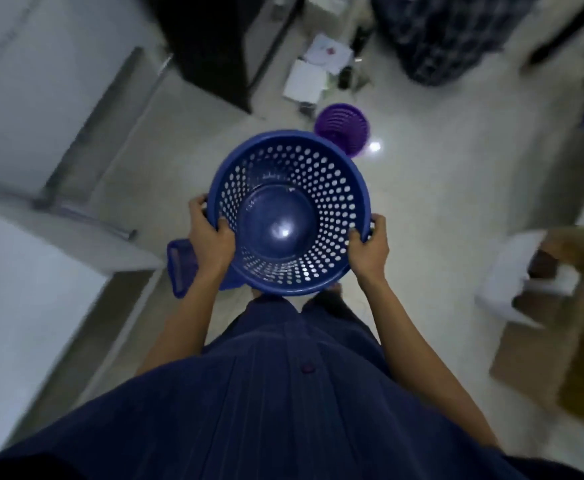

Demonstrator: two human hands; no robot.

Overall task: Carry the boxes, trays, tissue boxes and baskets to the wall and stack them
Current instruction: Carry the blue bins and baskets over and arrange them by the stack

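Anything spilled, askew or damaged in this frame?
White paper sheets lie scattered at odd angles on the pale floor beside the dark furniture. The round blue perforated plastic basket, gripped by the left hand and right hand, looks undamaged.

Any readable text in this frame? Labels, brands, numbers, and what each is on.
Nothing readable in this frame.
The papers on the floor: a reddish mark, print too blurred to read.
The blue basket, gripped by left hand and right hand: faint raised marks on the inner wall, too small to read.
The cardboard boxes: blurred, no print legible.
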